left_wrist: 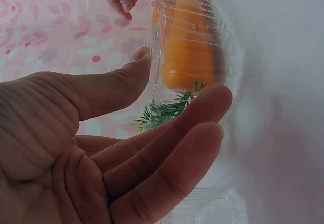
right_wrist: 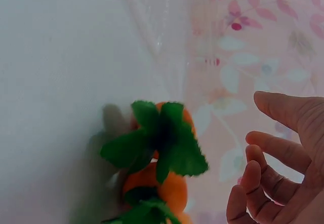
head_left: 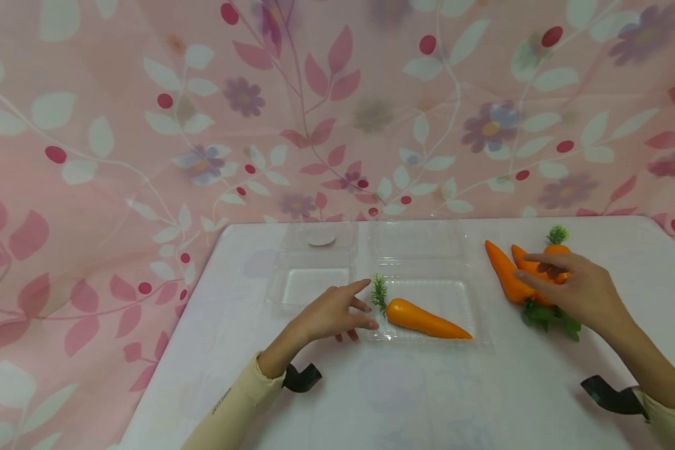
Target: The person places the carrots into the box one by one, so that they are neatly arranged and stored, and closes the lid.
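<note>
The lids of the left box and right box reach the worktop's far edge; open room lies near. The smooth orange carrot, feathery green at its left end, slants inside the right box. The left hand, fingers loosely extended, is just beside it; the right hand, fingers relaxed around nothing, hovers by the carrot pile. Only the right wrist view shows its broad leaves apart from those fingers.

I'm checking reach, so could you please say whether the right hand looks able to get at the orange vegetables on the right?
Probably yes: the right hand is empty and close to the vegetables, with nothing visible between them.
</note>
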`<action>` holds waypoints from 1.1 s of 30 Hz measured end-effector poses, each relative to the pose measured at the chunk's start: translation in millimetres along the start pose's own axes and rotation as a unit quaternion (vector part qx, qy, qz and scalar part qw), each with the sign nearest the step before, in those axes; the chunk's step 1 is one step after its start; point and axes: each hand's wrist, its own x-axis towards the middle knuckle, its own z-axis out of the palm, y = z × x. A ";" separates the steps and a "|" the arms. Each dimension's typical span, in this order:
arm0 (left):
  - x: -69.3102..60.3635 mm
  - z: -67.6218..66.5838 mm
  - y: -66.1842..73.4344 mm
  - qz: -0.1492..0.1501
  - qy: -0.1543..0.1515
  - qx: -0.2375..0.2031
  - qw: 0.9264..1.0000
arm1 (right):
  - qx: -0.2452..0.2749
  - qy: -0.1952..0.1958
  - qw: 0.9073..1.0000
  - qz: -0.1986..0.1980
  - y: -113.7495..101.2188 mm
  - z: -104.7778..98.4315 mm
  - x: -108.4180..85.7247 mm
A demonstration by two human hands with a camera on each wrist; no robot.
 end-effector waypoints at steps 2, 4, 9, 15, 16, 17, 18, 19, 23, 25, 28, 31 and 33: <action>-0.5 0.1 -0.1 0.001 0.000 0.001 1.000 | -0.005 0.001 1.000 0.008 3.5 -0.6 0.2; -0.6 0.0 0.0 0.002 0.000 0.002 1.000 | -0.005 0.002 1.000 0.017 7.0 -1.4 0.3; -0.5 0.0 -0.1 0.003 0.000 0.001 1.000 | -0.008 0.000 0.999 0.037 16.5 -2.1 1.5; -0.9 0.0 -0.4 0.003 -0.001 0.001 1.000 | -0.017 0.007 0.998 0.055 27.0 -3.3 3.2; -1.1 0.0 -0.2 0.002 -0.001 0.002 1.000 | -0.018 0.010 0.998 0.055 28.6 -3.8 3.3; -1.1 0.0 -0.2 0.002 0.000 0.002 1.000 | -0.020 0.012 0.998 0.055 30.2 -4.0 3.6; -1.0 -0.1 -0.1 0.001 0.000 0.002 1.000 | -0.022 0.014 0.998 0.055 31.6 -4.1 3.7; -1.1 -0.1 0.1 0.001 0.000 0.002 1.000 | -0.025 0.015 0.998 0.056 33.3 -4.2 3.9; -0.9 -0.2 0.5 0.002 0.000 0.003 1.000 | -0.036 0.013 0.997 0.060 38.7 -3.3 5.1; -0.9 -0.2 0.7 0.002 0.000 0.003 1.000 | -0.044 0.016 0.997 0.061 41.0 -3.0 5.5; -1.0 -0.2 0.8 0.001 -0.001 0.002 1.000 | -0.056 0.025 0.996 0.059 43.8 -3.7 5.8; -1.2 0.0 0.6 -0.001 0.000 0.002 1.000 | -0.071 0.024 0.995 0.062 48.0 -4.8 6.3; -1.2 0.1 0.5 -0.001 0.000 0.002 1.000 | -0.080 0.020 0.994 0.069 50.7 -5.1 6.4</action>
